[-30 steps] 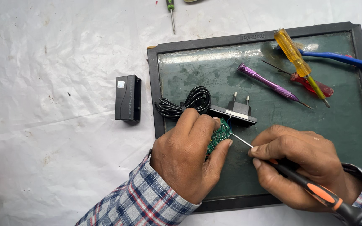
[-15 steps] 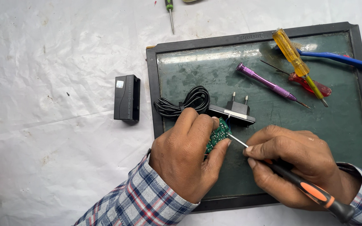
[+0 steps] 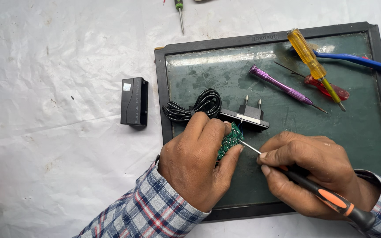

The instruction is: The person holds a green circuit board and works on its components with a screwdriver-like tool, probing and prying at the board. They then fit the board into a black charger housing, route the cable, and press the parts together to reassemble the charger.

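Left hand (image 3: 197, 165) clamped round green circuit board (image 3: 229, 142), tilted up off dark mat (image 3: 283, 88) — exposes edge to tool. Right hand (image 3: 314, 174) closed on black-orange screwdriver (image 3: 327, 198), pen-style for control, tip touching board. Plug piece (image 3: 248, 115) just behind — wired to board, it seems.

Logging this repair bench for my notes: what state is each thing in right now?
Green circuit board: gripped in left hand.
Black-and-orange screwdriver: in right hand, tip at board.
Black plug cover: lying pins-up.
Black cable: coiled.
Black rectangular shell: lying apart.
Purple screwdriver: lying unused.
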